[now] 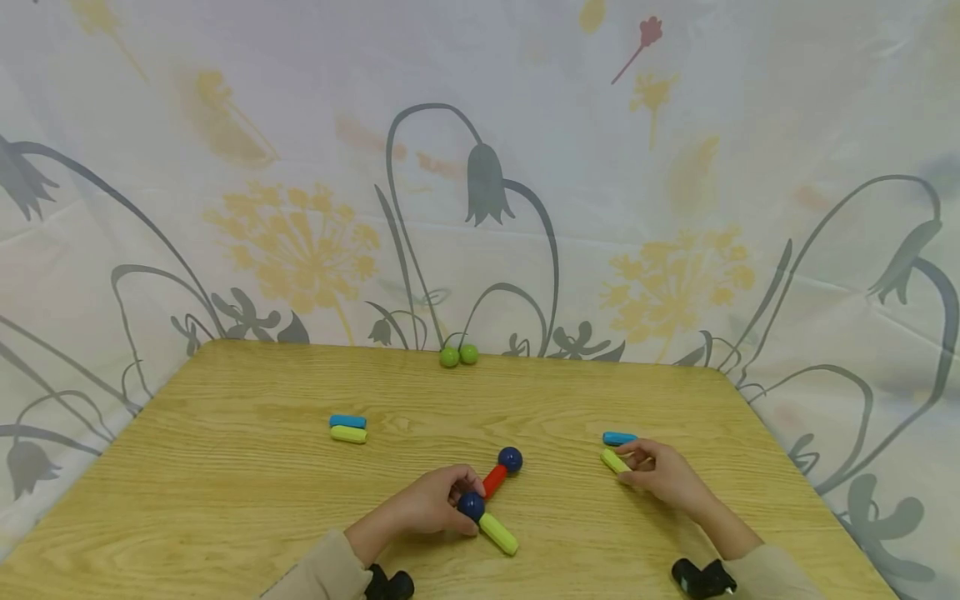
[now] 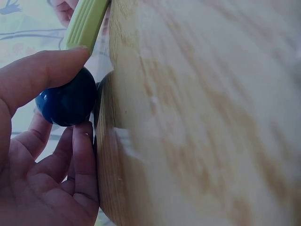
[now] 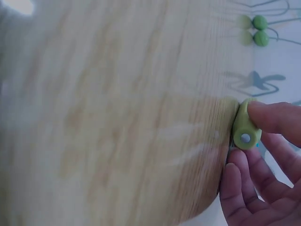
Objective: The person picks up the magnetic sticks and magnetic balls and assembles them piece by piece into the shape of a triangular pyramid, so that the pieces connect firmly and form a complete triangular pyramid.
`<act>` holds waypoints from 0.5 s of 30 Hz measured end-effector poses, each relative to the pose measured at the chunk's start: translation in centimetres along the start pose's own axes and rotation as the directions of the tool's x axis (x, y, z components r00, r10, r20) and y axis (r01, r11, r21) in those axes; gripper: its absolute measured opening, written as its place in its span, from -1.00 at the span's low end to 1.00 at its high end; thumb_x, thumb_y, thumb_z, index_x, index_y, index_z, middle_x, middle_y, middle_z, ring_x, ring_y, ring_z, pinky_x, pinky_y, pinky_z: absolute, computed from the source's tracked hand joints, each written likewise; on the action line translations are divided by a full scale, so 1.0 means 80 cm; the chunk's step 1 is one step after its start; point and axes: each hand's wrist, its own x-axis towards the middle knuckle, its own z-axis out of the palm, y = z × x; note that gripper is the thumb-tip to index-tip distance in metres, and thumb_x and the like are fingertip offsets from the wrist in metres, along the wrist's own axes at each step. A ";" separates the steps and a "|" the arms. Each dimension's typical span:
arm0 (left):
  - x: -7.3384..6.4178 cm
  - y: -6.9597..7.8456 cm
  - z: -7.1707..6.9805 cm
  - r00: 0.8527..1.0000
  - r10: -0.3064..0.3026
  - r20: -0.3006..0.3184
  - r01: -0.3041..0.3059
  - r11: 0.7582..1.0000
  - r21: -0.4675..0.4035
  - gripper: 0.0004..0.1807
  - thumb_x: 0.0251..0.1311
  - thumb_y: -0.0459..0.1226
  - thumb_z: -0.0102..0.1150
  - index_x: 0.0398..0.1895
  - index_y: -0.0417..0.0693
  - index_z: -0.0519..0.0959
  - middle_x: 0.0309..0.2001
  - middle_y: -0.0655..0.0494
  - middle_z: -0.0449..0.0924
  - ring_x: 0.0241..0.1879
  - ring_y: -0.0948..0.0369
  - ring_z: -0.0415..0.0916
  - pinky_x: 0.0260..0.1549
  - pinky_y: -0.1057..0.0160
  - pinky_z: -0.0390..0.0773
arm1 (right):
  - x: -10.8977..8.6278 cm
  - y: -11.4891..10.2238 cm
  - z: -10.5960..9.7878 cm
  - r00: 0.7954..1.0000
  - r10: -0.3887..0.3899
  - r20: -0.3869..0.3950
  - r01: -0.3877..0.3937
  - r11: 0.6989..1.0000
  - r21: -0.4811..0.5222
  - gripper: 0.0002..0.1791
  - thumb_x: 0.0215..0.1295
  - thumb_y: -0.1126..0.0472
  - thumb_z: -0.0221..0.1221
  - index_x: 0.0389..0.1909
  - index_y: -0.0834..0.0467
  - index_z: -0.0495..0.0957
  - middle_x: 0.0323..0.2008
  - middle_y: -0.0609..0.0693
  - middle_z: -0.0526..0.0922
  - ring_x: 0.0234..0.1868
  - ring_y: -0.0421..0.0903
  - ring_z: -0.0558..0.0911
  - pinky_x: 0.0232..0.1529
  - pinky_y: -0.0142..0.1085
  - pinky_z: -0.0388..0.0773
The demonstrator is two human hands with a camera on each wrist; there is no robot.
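Observation:
In the head view my left hand (image 1: 438, 502) grips a dark blue ball (image 1: 471, 506) between thumb and fingers. A yellow-green magnetic rod (image 1: 498, 534) is joined to that ball and points toward the near right. From the ball's far side a red rod (image 1: 494, 482) runs to a second dark blue ball (image 1: 510, 459). My right hand (image 1: 663, 475) pinches another yellow-green rod (image 1: 615, 461) at the tabletop; the right wrist view shows its silvery end and my thumb on the rod (image 3: 246, 127). Just beyond those fingers lies a blue rod (image 1: 618, 438).
On the left of the wooden table (image 1: 225, 483), a blue rod (image 1: 348, 422) and a yellow-green rod (image 1: 348, 435) lie side by side. Two green balls (image 1: 449, 357) sit at the far edge, before a flower-printed cloth (image 1: 570, 275).

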 end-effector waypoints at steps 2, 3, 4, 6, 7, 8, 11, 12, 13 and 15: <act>0.000 0.000 0.000 1.000 0.000 0.000 0.000 1.000 0.001 -0.65 -0.08 -0.48 0.36 -0.23 -0.09 0.47 -0.28 0.09 0.43 -0.34 0.15 0.30 -0.33 0.27 0.34 | 0.000 -0.002 0.002 1.000 0.000 -0.001 0.000 1.000 -0.006 -0.64 0.09 0.32 0.30 -0.09 0.38 0.53 -0.34 0.04 0.55 -0.35 -0.08 0.52 -0.41 -0.29 0.48; 0.000 0.000 0.000 1.000 -0.001 -0.001 0.001 1.000 0.002 -0.65 -0.08 -0.48 0.36 -0.23 -0.09 0.47 -0.28 0.10 0.43 -0.34 0.15 0.30 -0.33 0.27 0.34 | 0.001 -0.002 0.003 1.000 -0.001 -0.003 0.001 1.000 -0.014 -0.65 0.09 0.32 0.30 -0.09 0.37 0.54 -0.33 0.03 0.55 -0.35 -0.08 0.52 -0.40 -0.30 0.48; 0.000 0.000 0.000 1.000 -0.001 -0.001 0.001 1.000 0.004 -0.65 -0.08 -0.48 0.36 -0.23 -0.09 0.47 -0.27 0.10 0.43 -0.33 0.15 0.30 -0.33 0.27 0.34 | 0.001 -0.003 0.004 1.000 0.000 -0.005 0.000 1.000 -0.019 -0.66 0.09 0.32 0.30 -0.10 0.36 0.55 -0.33 0.03 0.55 -0.35 -0.09 0.51 -0.40 -0.30 0.48; 0.000 0.001 0.000 1.000 -0.002 -0.001 0.002 1.000 0.005 -0.65 -0.08 -0.48 0.36 -0.23 -0.09 0.47 -0.27 0.10 0.43 -0.33 0.15 0.30 -0.33 0.27 0.34 | 0.001 -0.005 0.007 1.000 -0.003 -0.008 0.003 1.000 -0.017 -0.67 0.09 0.33 0.29 -0.10 0.35 0.56 -0.32 0.02 0.56 -0.34 -0.09 0.52 -0.40 -0.32 0.49; -0.001 0.001 0.000 1.000 -0.002 -0.002 0.002 1.000 0.006 -0.65 -0.08 -0.48 0.36 -0.23 -0.09 0.47 -0.27 0.10 0.43 -0.33 0.15 0.30 -0.33 0.27 0.34 | 0.001 -0.006 0.009 1.000 -0.009 -0.004 0.009 1.000 -0.015 -0.67 0.09 0.33 0.29 -0.10 0.35 0.56 -0.32 0.03 0.56 -0.34 -0.09 0.52 -0.41 -0.32 0.49; -0.001 0.001 0.000 1.000 -0.001 -0.002 0.001 1.000 0.007 -0.65 -0.08 -0.48 0.36 -0.23 -0.09 0.48 -0.27 0.10 0.43 -0.33 0.15 0.30 -0.33 0.27 0.34 | 0.001 -0.007 0.010 1.000 -0.015 -0.001 0.015 1.000 -0.014 -0.67 0.09 0.33 0.29 -0.10 0.35 0.56 -0.31 0.02 0.56 -0.33 -0.09 0.52 -0.41 -0.32 0.49; -0.001 0.002 0.000 1.000 -0.001 -0.003 0.001 1.000 0.012 -0.66 -0.08 -0.48 0.36 -0.23 -0.09 0.47 -0.27 0.10 0.43 -0.33 0.14 0.29 -0.33 0.27 0.33 | 0.000 -0.012 0.015 0.999 -0.031 0.020 0.031 0.999 0.021 -0.68 0.10 0.33 0.28 -0.10 0.36 0.55 -0.29 0.04 0.56 -0.32 -0.07 0.51 -0.42 -0.33 0.50; -0.001 0.002 0.000 1.000 -0.002 -0.003 0.002 1.000 0.012 -0.66 -0.08 -0.48 0.36 -0.23 -0.09 0.47 -0.27 0.10 0.43 -0.33 0.14 0.29 -0.33 0.27 0.33 | -0.001 -0.014 0.017 0.999 -0.042 0.031 0.041 0.999 0.029 -0.67 0.11 0.33 0.27 -0.10 0.37 0.54 -0.28 0.05 0.56 -0.32 -0.07 0.51 -0.41 -0.33 0.50; -0.001 0.002 0.000 1.000 -0.002 -0.003 0.003 1.000 0.013 -0.66 -0.08 -0.47 0.36 -0.23 -0.09 0.47 -0.27 0.10 0.43 -0.33 0.15 0.29 -0.33 0.27 0.33 | -0.001 -0.016 0.018 0.998 -0.048 0.040 0.046 0.998 0.041 -0.67 0.12 0.33 0.27 -0.10 0.37 0.54 -0.28 0.05 0.56 -0.31 -0.06 0.51 -0.41 -0.33 0.50; 0.000 0.002 0.000 1.000 -0.004 -0.002 0.004 1.000 0.012 -0.66 -0.08 -0.47 0.36 -0.23 -0.09 0.47 -0.27 0.10 0.43 -0.34 0.15 0.29 -0.34 0.28 0.33 | -0.002 -0.020 0.022 0.997 -0.057 0.053 0.053 0.997 0.059 -0.67 0.12 0.32 0.27 -0.09 0.38 0.54 -0.27 0.06 0.56 -0.31 -0.06 0.52 -0.39 -0.33 0.51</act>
